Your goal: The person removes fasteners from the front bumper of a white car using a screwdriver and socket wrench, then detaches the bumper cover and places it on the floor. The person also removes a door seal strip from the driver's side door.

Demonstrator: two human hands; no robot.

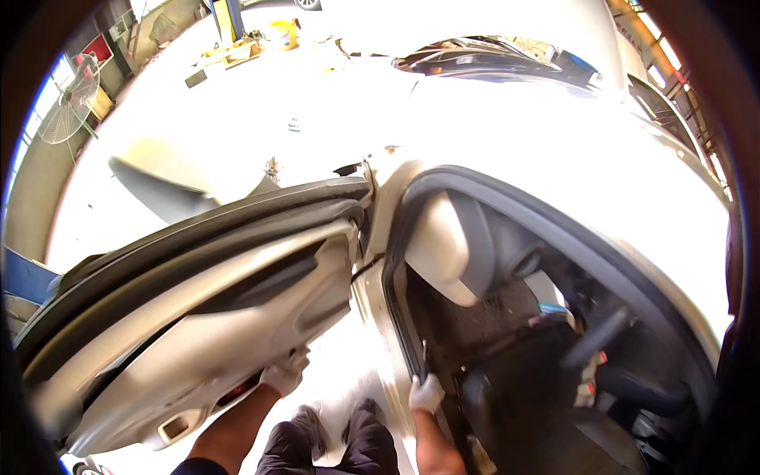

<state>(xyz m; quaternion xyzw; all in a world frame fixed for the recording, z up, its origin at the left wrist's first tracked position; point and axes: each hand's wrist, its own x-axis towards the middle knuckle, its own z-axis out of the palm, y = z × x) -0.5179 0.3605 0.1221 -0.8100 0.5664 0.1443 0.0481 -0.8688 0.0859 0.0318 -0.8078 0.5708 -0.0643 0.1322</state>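
Note:
An opened car door with a beige inner panel fills the left side. My left hand, in a pale glove, is curled at the panel's lower edge; its fingertips are partly hidden. Over the door sill, my gloved right hand is closed around a slim tool with a dark handle and a bright metal tip, possibly a screwdriver. The black rubber door seal runs right beside it. A red lamp shows low on the door panel, close to my left forearm.
Inside the car, a dark seat and a beige-and-grey dashboard side lie to the right. A loose curved body panel rests beyond the door. Farther back stand a fan, a yellow bucket and a blue post.

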